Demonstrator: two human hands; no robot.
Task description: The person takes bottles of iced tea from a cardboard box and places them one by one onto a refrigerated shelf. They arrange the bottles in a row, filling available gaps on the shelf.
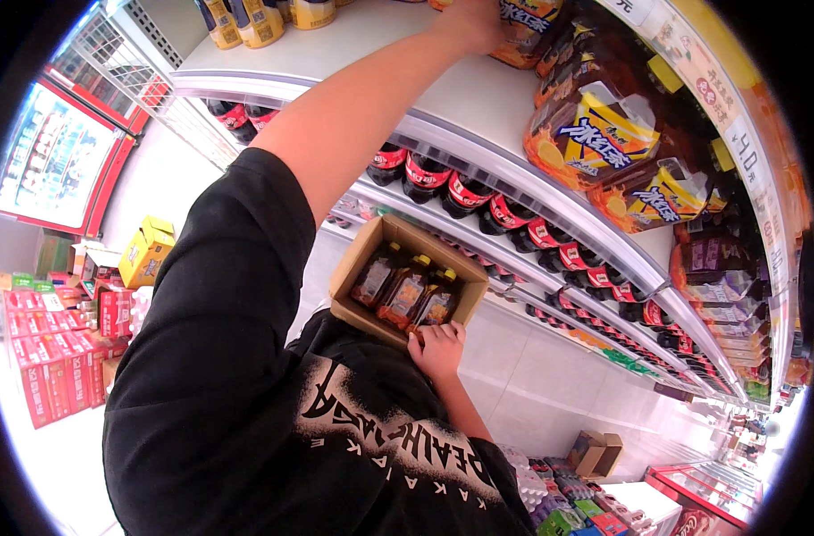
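Note:
My left hand (470, 28) reaches to the upper shelf at the top of the view, against the side of an iced tea bottle (529, 30) with an orange label. Its fingers are partly hidden and blurred, so its grip is unclear. Below, an open cardboard box (353, 258) is tilted in front of my body. Several iced tea bottles (403, 295) with yellow caps stand inside it, leaving some bare bottom at the near left. My right hand (439, 348) holds the box's near right rim, with its fingers over the edge.
Large iced tea bottles (598, 137) line the upper shelf (474, 94) at right; yellow cans (256, 23) stand at left. Cola bottles (427, 175) fill the tier below. Stacked red cartons (62, 362), a glass-door fridge (52, 154) and another cardboard box (594, 454) stand around the aisle.

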